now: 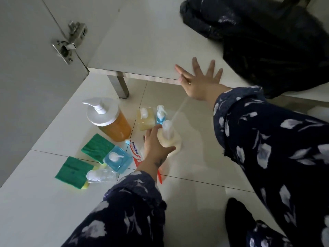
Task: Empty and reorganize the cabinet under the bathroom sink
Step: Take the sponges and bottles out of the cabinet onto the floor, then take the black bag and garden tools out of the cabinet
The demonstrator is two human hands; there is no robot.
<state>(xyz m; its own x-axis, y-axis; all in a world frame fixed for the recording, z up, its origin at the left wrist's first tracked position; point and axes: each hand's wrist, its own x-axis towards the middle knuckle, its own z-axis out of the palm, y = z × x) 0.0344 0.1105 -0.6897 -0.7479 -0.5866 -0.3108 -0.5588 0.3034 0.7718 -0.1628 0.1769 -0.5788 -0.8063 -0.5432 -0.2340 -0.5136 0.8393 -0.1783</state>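
Observation:
On the floor tiles my left hand (156,145) grips a cream pump bottle (169,138) that stands upright. My right hand (199,81) lies flat with fingers spread on the front edge of the cabinet's bottom shelf (142,41). Left of the cream bottle stand a large orange pump bottle (114,123), a square yellow bottle (146,118), a small blue pump bottle (161,114), a square blue bottle (117,160) and a clear bottle (101,175). A toothpaste tube (136,152) and two green sponges (97,147) (73,172) lie among them.
A black plastic bag (267,41) sits on the right part of the shelf. The open cabinet door (32,68) with its metal hinge (71,41) stands at the left. A metal cabinet leg (120,86) rests on the floor.

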